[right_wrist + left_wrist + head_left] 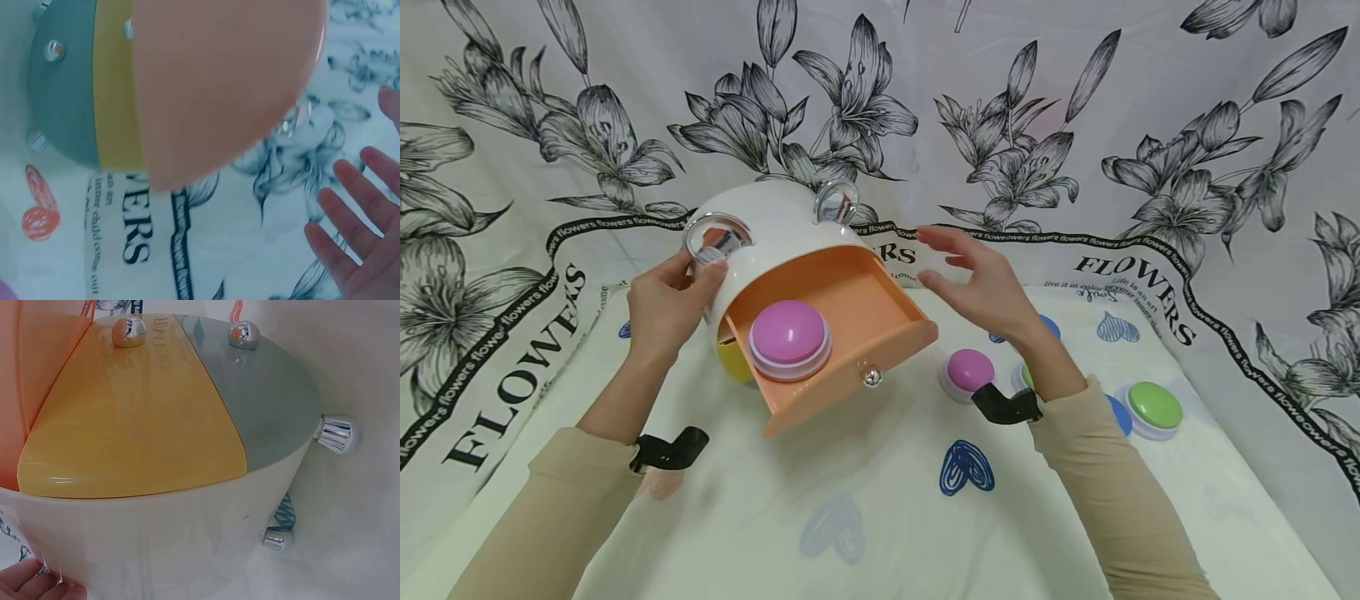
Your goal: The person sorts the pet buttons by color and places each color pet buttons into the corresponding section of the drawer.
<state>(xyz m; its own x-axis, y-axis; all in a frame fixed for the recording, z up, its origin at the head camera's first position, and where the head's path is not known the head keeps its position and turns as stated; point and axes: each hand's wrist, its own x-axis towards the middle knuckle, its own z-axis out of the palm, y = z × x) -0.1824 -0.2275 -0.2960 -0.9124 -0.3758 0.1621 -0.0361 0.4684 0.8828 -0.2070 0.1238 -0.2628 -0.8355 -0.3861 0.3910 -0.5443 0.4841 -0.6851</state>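
Note:
A glossy white drawer cabinet [767,218] with a rounded top and chrome rings [837,202] sits tilted left of centre in the head view. My left hand [662,302] grips its left side, thumb beside a chrome ring. The orange drawer [868,300] is pulled out and holds a pink dome button [788,332] with a white base. In the left wrist view, a yellow drawer [131,419] and a grey-green drawer [269,403] are closed. To the right of the cabinet, my right hand [985,287] hovers with spread fingers, touching nothing.
On the pale cloth [887,467] at the right lie another pink button [970,370], a green button [1156,405] and blue ones partly hidden by the right arm. Behind hangs a flower-printed fabric [1037,150].

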